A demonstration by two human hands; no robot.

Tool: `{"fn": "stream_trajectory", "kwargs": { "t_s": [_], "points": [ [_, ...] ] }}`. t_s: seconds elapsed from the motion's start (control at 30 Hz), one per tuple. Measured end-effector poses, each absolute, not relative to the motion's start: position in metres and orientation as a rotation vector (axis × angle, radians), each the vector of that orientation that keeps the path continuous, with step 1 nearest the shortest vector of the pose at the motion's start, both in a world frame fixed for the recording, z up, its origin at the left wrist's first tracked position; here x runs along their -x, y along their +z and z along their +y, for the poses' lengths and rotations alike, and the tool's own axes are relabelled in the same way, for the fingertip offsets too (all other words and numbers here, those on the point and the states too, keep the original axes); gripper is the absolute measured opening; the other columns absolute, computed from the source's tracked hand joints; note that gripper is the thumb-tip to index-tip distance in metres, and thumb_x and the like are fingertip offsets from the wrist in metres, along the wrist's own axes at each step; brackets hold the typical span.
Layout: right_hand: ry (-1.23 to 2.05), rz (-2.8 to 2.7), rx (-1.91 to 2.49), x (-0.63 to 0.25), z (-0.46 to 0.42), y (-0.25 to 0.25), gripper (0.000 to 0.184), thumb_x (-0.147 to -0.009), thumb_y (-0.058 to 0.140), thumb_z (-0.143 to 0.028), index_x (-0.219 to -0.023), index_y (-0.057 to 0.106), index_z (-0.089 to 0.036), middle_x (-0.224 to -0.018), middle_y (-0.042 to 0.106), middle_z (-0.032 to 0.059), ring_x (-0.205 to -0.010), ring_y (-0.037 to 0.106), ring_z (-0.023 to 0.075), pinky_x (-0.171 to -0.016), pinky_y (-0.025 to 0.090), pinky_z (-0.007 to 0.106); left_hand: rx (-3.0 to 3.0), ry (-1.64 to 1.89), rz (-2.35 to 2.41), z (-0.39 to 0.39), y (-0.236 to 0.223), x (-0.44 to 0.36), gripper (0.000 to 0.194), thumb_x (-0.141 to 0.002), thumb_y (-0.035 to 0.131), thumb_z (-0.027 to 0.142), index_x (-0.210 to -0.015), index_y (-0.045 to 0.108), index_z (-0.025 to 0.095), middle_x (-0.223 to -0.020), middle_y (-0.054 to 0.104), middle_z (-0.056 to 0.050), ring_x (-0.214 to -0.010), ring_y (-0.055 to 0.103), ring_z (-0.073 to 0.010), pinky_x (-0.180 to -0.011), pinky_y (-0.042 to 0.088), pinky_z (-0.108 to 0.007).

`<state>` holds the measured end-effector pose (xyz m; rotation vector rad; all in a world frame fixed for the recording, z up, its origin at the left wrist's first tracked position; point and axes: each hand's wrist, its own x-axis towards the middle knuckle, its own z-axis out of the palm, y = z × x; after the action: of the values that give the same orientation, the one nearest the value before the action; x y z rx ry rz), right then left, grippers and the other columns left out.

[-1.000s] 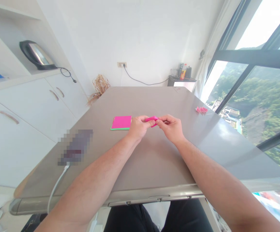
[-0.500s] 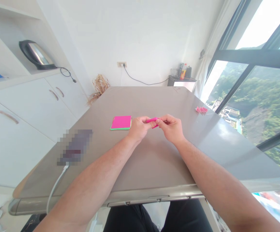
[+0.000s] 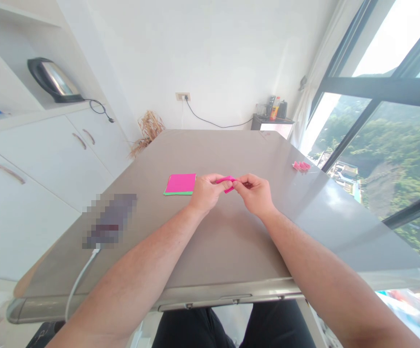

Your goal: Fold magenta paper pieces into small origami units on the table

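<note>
Both hands meet over the middle of the grey table (image 3: 231,237). My left hand (image 3: 205,192) and my right hand (image 3: 256,194) each pinch one end of a small folded piece of pink paper (image 3: 227,182), held just above the tabletop. Fingers of both hands are closed on it, and most of the paper is hidden between them. A square stack of pink paper with a green sheet underneath (image 3: 180,184) lies flat just left of my left hand.
Small folded pink pieces (image 3: 301,166) sit near the table's right edge. A blurred object (image 3: 108,220) with a white cable (image 3: 79,280) lies at the left. White cabinets and a kettle (image 3: 52,79) stand at left, a large window at right.
The hands stay together on the pink paper, with only small finger shifts. The view has drifted slightly.
</note>
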<state>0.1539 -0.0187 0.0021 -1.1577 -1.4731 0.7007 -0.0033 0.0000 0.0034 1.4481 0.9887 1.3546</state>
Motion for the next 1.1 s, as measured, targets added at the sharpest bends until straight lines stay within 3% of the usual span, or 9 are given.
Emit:
{"fn": "stream_trajectory", "kwargs": {
  "t_s": [0.23,0.3,0.4,0.6,0.93,1.1],
  "points": [
    [0.469,-1.586,0.979,-0.1517,-0.018,-0.0011,0.02,-0.076,0.072,-0.033,-0.094,0.071,-0.025,-0.102,0.068,0.0048,-0.084,0.064,0.0174,-0.073,0.056,0.033,-1.66,1.277,1.198,0.0031,0.0022,0.0068,0.018,-0.068,0.079,0.036,-0.074,0.077,0.02,-0.071,0.07,-0.003,-0.068,0.06,-0.0174,-0.064,0.043,-0.03],
    [0.391,-1.668,0.95,-0.1515,-0.0176,-0.002,0.011,-0.078,0.069,-0.028,-0.089,0.072,-0.025,-0.099,0.067,0.0047,-0.086,0.064,0.0174,-0.074,0.056,0.033,-1.812,1.23,1.252,0.0021,0.0014,0.0063,0.012,-0.069,0.074,0.03,-0.064,0.072,0.019,-0.065,0.065,-0.001,-0.064,0.054,-0.0152,-0.059,0.037,-0.029],
    [0.291,-1.754,0.94,-0.1528,-0.0168,-0.0025,0.008,-0.081,0.063,-0.021,-0.078,0.07,-0.025,-0.091,0.067,0.004,-0.083,0.063,0.0173,-0.074,0.054,0.032,-1.98,1.178,1.257,-0.0003,0.0012,0.0045,0.024,-0.072,0.066,0.024,-0.051,0.057,0.018,-0.056,0.05,0.002,-0.057,0.042,-0.012,-0.054,0.029,-0.028],
    [0.195,-1.845,0.97,-0.1577,-0.0155,-0.0033,0.012,-0.084,0.06,-0.02,-0.075,0.066,-0.024,-0.089,0.068,0.004,-0.084,0.062,0.0184,-0.077,0.051,0.033,-2.006,1.098,1.215,-0.001,0.0042,0.0038,0.036,-0.071,0.068,0.032,-0.046,0.045,0.018,-0.052,0.033,0.005,-0.055,0.029,-0.0104,-0.051,0.021,-0.028],
    [0.13,-1.84,0.979,-0.1537,-0.0181,-0.0028,0.015,-0.083,0.057,-0.017,-0.071,0.064,-0.023,-0.084,0.069,0.0034,-0.081,0.063,0.0177,-0.072,0.049,0.031,-1.962,1.014,1.222,0.0004,0.0046,0.0039,0.025,-0.068,0.064,0.028,-0.049,0.052,0.017,-0.052,0.038,0.004,-0.056,0.032,-0.0102,-0.052,0.024,-0.027],
    [0.211,-1.78,1.026,-0.1539,-0.0195,0.0009,0.015,-0.081,0.058,-0.018,-0.069,0.065,-0.022,-0.082,0.069,0.0029,-0.077,0.064,0.0172,-0.07,0.05,0.032,-1.886,0.984,1.225,0.0005,0.0051,0.0046,0.029,-0.07,0.07,0.036,-0.053,0.057,0.016,-0.054,0.044,0.005,-0.056,0.035,-0.0095,-0.053,0.027,-0.026]
  ]
}}
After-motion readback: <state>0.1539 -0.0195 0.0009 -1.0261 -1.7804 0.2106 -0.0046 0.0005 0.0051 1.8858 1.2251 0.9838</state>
